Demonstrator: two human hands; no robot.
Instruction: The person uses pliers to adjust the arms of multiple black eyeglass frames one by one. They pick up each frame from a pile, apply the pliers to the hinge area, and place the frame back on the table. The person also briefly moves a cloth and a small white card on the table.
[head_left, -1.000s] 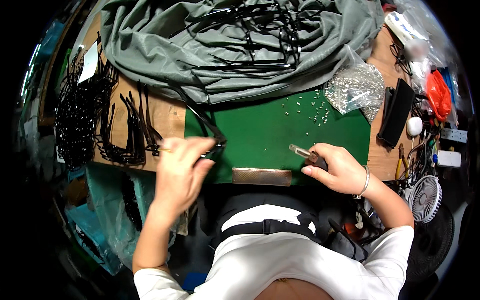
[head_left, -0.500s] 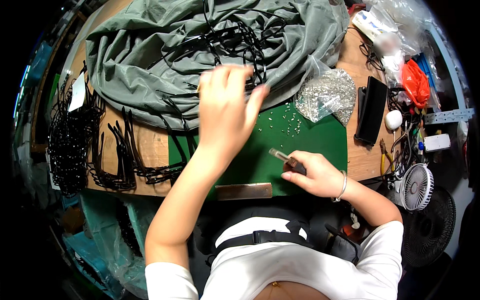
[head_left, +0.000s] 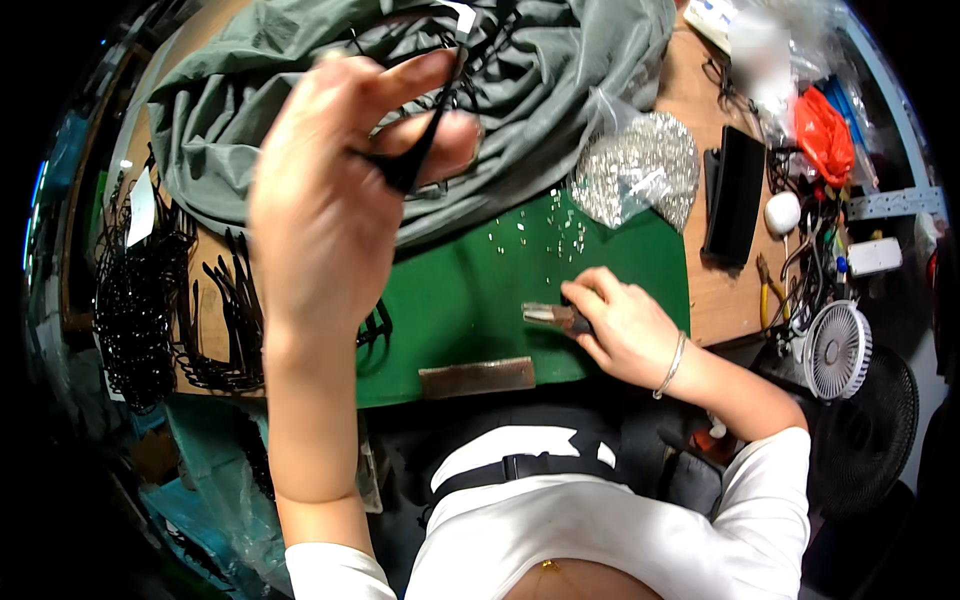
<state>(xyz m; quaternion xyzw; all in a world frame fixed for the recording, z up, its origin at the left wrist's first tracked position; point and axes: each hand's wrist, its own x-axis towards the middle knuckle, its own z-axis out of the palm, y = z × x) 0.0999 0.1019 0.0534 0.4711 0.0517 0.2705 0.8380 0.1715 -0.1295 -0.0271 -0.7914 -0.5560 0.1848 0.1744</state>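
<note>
My left hand (head_left: 335, 200), blurred, is raised over the grey-green cloth (head_left: 220, 110), its fingers closed on a thin black spectacle frame (head_left: 420, 140). More black frames lie on the cloth behind it. My right hand (head_left: 625, 325) grips a metal hand tool (head_left: 545, 313) with a dark handle, low over the green mat (head_left: 450, 300). Small silver pieces (head_left: 555, 230) are scattered on the mat beside a plastic bag full of them (head_left: 650, 160). A flat metal strip (head_left: 475, 376) lies at the mat's front edge.
Black frames (head_left: 140, 300) are piled at the left of the wooden table (head_left: 715, 310). At right are a black case (head_left: 732, 195), red bag (head_left: 822, 140), white round object (head_left: 781, 214), yellow-handled pliers (head_left: 766, 290), cables and a white fan (head_left: 835, 350).
My left hand has moved up from the mat to the cloth and now has a black frame in it. My right hand has shifted slightly left, still gripping the tool.
</note>
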